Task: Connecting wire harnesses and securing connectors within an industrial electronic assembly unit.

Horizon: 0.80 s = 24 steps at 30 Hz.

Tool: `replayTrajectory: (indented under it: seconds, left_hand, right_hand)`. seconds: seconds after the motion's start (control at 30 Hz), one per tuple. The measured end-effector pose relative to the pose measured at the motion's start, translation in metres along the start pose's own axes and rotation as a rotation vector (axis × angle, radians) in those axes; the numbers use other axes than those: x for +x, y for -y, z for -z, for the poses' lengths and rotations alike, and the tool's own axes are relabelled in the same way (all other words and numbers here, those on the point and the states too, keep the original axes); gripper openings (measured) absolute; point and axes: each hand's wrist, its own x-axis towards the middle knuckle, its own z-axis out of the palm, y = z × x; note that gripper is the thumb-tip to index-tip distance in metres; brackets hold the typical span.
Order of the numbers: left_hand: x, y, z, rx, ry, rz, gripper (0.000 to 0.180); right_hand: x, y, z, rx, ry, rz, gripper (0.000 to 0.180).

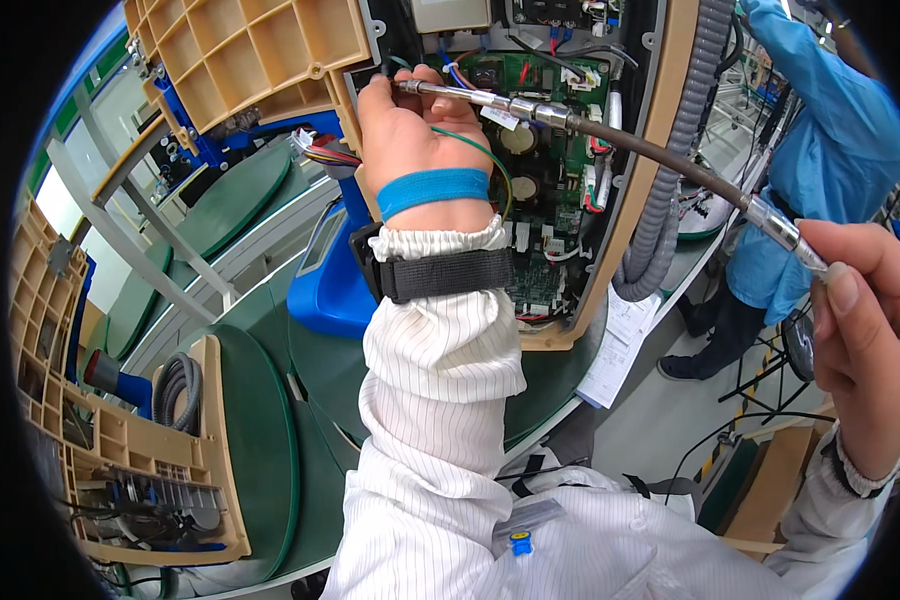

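My right hand (860, 320) pinches the near end of a long flexible-shaft driver (660, 155) between thumb and forefinger. From there its dark shaft and silver sections slant up and left into an open beige-edged housing (598, 260). My left hand (415, 130) is inside the housing, palm toward me, with curled fingers. The driver's tip lies between its thumb and fingers, by the housing's left edge. What these fingers pinch is hidden. Behind this hand is a green circuit board (540, 200) with several wires. A thin green wire (475, 143) passes beside my left palm.
A ribbed beige cover (255, 55) stands at the upper left. A grey corrugated hose (685, 130) runs along the housing's right side. Another beige housing (225, 450) rests on the green-topped bench (320, 385). Paper sheets (620, 345) hang at its edge. A person in blue (820, 150) stands at right.
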Motion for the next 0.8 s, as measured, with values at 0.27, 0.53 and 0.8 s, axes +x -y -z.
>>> replayTrajectory:
  seconds: [0.27,0.53,0.8]
  left_hand:
    - [-0.003,0.002,0.006,-0.07,0.023,-0.059,0.01]
    - [-0.003,0.003,0.006,-0.106,0.034,-0.004,0.012]
    - [-0.015,0.008,0.009,-0.096,0.078,-0.053,0.01]
  right_hand:
    - [0.006,-0.014,-0.005,0.088,0.086,-0.016,0.027]
    - [0.013,-0.027,-0.005,0.167,0.163,-0.026,0.026]
    - [0.018,-0.026,0.009,0.215,0.151,-0.059,0.026]
